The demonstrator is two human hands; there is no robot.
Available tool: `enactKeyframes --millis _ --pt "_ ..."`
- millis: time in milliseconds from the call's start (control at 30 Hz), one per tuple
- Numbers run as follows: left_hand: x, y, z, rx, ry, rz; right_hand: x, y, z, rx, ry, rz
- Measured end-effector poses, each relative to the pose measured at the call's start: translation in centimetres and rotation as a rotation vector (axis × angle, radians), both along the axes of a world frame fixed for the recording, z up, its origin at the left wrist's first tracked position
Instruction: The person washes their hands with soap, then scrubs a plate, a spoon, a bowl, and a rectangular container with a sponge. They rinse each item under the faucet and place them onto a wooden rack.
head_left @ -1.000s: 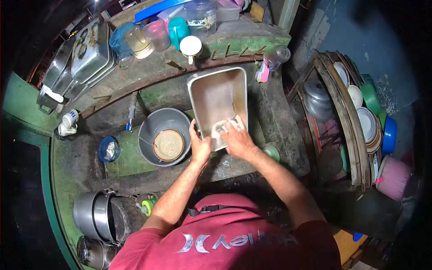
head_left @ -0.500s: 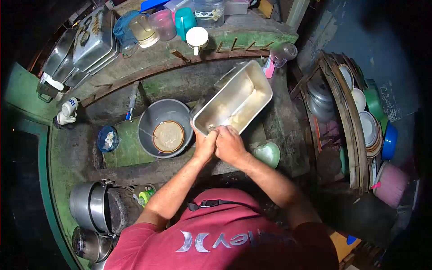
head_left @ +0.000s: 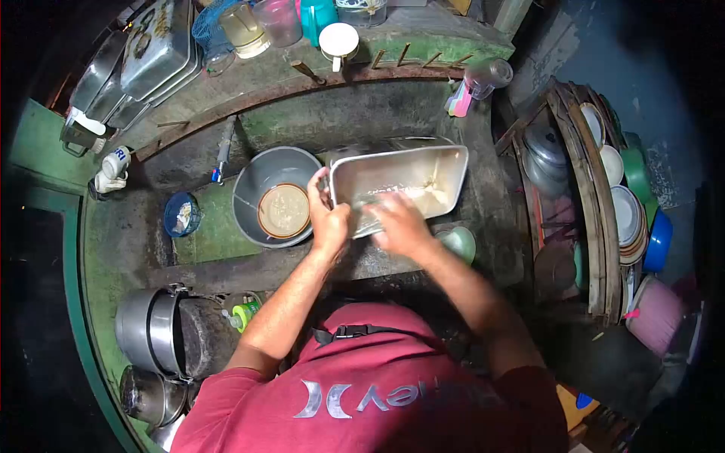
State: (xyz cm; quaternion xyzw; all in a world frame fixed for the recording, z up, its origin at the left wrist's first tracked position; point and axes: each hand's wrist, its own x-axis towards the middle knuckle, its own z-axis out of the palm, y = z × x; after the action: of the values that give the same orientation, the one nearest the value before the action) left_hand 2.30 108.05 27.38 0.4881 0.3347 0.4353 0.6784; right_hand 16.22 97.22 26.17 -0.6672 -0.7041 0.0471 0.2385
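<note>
A rectangular metal pan, tilted so its inside faces me, is held over the stone sink. White suds or wet residue lie along its inner bottom. My left hand grips the pan's left end, thumb on the near side and fingers around the wall. My right hand is at the near side of the pan's inside, smeared by motion; whether it holds anything is hidden. Just left of the pan stands a grey basin with a round brown-rimmed vessel of cloudy liquid in it. A pale green bowl sits near my right wrist.
A small blue basket stands left of the basin, below a tap. Cups, a white mug and stacked metal pans line the back ledge. On the right is a wooden dish rack; big pots stand lower left.
The pan has turned from a steep diagonal to nearly level and its far end has come lower. My right hand has parted from my left and moved right along the pan.
</note>
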Motion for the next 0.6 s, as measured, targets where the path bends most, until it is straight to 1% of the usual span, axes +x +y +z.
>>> enactKeyframes --millis 33,67,100,133,167,200,233,267,300,333,367,400,433,467,500,533,567,600 --pt "-0.4 0.2 0.7 -0.004 0.008 0.045 2.2 -0.5 -0.7 -0.072 -0.061 -0.148" --pt "-1.0 0.8 1.1 -0.043 0.121 0.050 4.8 -1.1 -1.3 -0.130 -0.214 -0.139" --pt "-1.0 1.0 1.4 -0.040 0.063 0.034 6.4 -1.5 -1.6 -0.187 -0.370 -0.131" --pt "-0.7 1.1 1.6 -0.086 0.057 0.036 4.4 -1.4 -1.2 -0.291 -0.232 -0.237" --pt "-0.3 1.3 1.7 -0.133 0.056 0.036 2.7 -1.1 -2.4 -0.232 -0.022 -0.248" --pt "0.0 1.8 1.1 -0.091 0.070 0.021 0.3 -0.8 -1.4 -0.086 0.128 -0.167" --pt "0.2 2.1 1.5 -0.088 0.065 0.023 -1.6 -0.4 -0.1 0.064 0.276 -0.080" --pt "0.0 2.4 2.2 -0.114 0.084 0.007 -2.2 -0.1 0.1 0.056 0.357 -0.039" --pt "-0.2 2.8 2.7 -0.138 0.106 -0.010 -1.8 -0.3 0.9 0.060 0.363 -0.035" --pt "-0.7 4.0 3.2 -0.126 0.171 -0.042 -0.5 -0.8 2.0 -0.045 0.076 -0.038" --pt "-1.2 5.1 3.7 -0.168 0.229 -0.078 1.2 -1.4 2.5 -0.151 -0.216 -0.040" --pt "-1.8 6.5 3.7 -0.180 0.173 -0.131 3.2 -1.7 0.2 -0.023 -0.472 -0.070" --pt "-2.1 7.6 4.0 -0.191 0.117 -0.188 4.3 -2.1 0.1 0.068 -0.533 -0.038" --pt "-2.0 8.1 3.9 -0.157 0.159 -0.260 4.4 -2.3 -0.4 0.020 -0.482 -0.025" --pt "-1.7 7.7 4.8 -0.154 0.155 -0.254 4.0 -2.5 -0.2 -0.028 -0.429 -0.009" --pt "-1.2 6.4 6.0 -0.165 0.161 -0.177 3.2 -2.7 -0.7 -0.031 -0.426 -0.009" --pt "-0.7 5.4 6.7 -0.172 0.164 -0.099 2.4 -2.4 -1.3 0.004 -0.309 -0.035" --pt "-0.4 5.0 4.6 -0.035 0.202 -0.115 1.5 -1.7 -1.5 0.045 -0.195 -0.056"
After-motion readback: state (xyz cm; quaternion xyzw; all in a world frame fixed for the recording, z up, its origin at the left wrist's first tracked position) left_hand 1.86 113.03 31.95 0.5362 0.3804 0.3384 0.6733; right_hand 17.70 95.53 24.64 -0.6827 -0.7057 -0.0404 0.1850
